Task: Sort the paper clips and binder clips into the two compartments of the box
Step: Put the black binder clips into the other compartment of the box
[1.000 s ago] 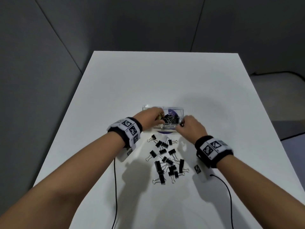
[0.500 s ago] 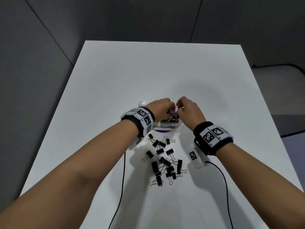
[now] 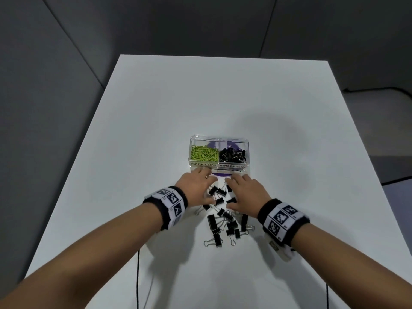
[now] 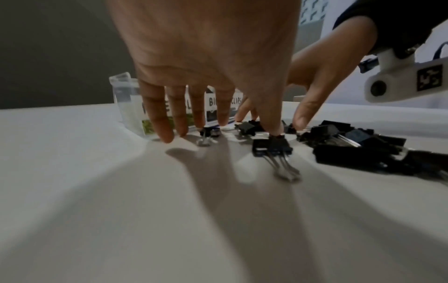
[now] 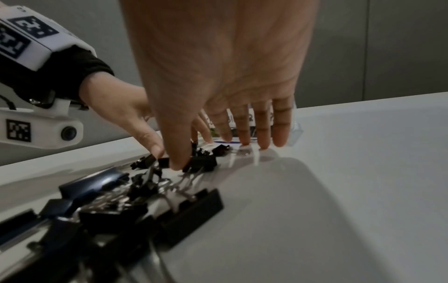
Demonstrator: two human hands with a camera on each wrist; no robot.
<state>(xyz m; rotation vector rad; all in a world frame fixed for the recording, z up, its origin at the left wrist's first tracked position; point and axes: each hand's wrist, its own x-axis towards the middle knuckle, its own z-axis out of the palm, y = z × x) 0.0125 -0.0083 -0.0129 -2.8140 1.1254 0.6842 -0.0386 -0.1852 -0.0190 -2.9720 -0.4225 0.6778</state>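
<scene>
Left hand [image 3: 197, 186] and right hand [image 3: 245, 192] lie released, fingers spread, on loose binder clips [image 3: 219, 221]. The box [image 3: 219, 168] stands just beyond, mid-surface [image 3: 156, 108]

Box: the clear box [image 3: 219, 139] stands mid-table, its open top unobstructed from above, its near wall just beyond both sets of fingertips
Loose pile: black binder clips [image 3: 219, 219] lie scattered on the table between the box and the person, filling the lane between the two wrists
Hands: left hand [image 3: 197, 187] and right hand [image 3: 246, 191] lie flat and spread over the pile's far end, near each other, a narrow gap between them
Open room: bare white table [image 3: 145, 130] to the left, right and beyond the box
Cables: black cables [image 3: 137, 279] trail off the near edge under each forearm
</scene>
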